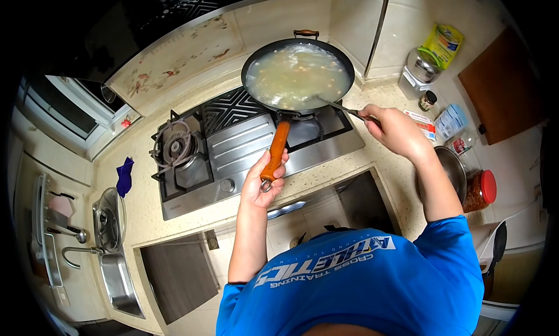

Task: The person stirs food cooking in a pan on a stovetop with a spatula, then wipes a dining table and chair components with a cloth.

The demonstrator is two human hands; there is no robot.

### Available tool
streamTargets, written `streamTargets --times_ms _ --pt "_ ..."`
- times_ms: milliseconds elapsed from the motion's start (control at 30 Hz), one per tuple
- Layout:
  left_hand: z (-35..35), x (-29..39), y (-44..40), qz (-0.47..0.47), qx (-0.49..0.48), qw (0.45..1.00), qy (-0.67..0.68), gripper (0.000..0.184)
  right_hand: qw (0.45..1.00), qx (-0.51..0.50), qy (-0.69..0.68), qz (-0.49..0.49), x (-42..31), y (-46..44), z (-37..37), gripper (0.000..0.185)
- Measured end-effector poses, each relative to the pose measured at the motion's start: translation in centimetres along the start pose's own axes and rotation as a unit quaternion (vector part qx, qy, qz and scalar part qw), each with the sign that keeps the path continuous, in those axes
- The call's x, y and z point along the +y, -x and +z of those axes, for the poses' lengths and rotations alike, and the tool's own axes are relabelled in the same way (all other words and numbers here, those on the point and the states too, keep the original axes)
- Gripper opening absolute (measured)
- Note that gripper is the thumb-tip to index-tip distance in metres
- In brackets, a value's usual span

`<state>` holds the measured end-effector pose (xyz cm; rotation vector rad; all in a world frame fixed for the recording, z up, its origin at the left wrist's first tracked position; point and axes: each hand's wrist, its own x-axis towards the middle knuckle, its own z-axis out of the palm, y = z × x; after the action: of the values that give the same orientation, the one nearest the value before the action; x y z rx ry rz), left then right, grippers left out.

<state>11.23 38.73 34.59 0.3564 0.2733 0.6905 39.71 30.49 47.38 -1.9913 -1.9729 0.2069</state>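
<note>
A dark wok full of cloudy, pale liquid with small bits in it sits over the right burner. My left hand is closed around the lower end of its orange wooden handle. In my right hand is a long-handled cooking utensil, gripped by its dark handle. The utensil slants over the wok's near right rim, and its head lies in the liquid, so its shape is hidden.
The left burner has nothing on it. A purple cloth lies left of the stove. To the right stand a jar with a red lid, a metal bowl and several packages. A sink is at lower left.
</note>
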Motion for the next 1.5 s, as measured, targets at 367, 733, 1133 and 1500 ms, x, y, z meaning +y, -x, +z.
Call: streamTargets --times_ms 367,733,1133,1500 --pt "-0.4 -0.4 -0.2 0.001 0.004 1.0 0.028 0.039 0.978 0.003 -0.208 -0.031 -0.4 0.4 3.8 0.042" --pt "-3.6 -2.9 3.4 0.059 0.137 0.989 -0.022 0.049 0.849 -0.059 -0.515 0.1 1.2 3.5 4.2 0.049" --pt "-10.6 -9.6 14.4 0.0 0.344 0.864 -0.368 0.025 0.823 -0.166 -0.518 0.165 3.0 7.7 12.5 0.03" --pt "-13.5 -9.0 17.0 0.01 0.352 0.828 -0.436 0.028 0.792 -0.315 -0.513 0.099 -3.1 9.4 18.4 0.029"
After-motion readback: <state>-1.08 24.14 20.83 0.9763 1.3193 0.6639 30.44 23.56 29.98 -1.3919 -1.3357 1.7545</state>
